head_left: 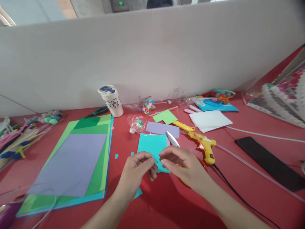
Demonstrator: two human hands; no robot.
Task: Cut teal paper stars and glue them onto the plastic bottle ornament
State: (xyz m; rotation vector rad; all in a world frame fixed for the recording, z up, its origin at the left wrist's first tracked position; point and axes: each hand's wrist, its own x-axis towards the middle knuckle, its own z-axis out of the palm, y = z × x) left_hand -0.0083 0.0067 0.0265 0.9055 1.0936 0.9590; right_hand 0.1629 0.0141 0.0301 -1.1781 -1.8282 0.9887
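Observation:
My left hand (140,167) and my right hand (183,162) face each other over a turquoise sheet of paper (150,144). Thumb and forefinger of the left hand are pinched together; anything between them is too small to make out. The right hand's thumb and forefinger are likewise drawn close, a small gap from the left fingertips, and what they hold cannot be seen. Scissors (172,139) lie beneath the right hand, blades pointing away, their red and yellow handles partly covered. Small turquoise scraps (116,156) lie left of the sheet.
Coloured sheets (71,162) are stacked at left. Behind the hands are a paper cup (113,101), a clear ball with stars (137,123), purple paper (162,128) and a yellow cutter (183,126). A corded glue gun (203,144) and black case (269,162) lie right. A white partition (147,57) stands behind.

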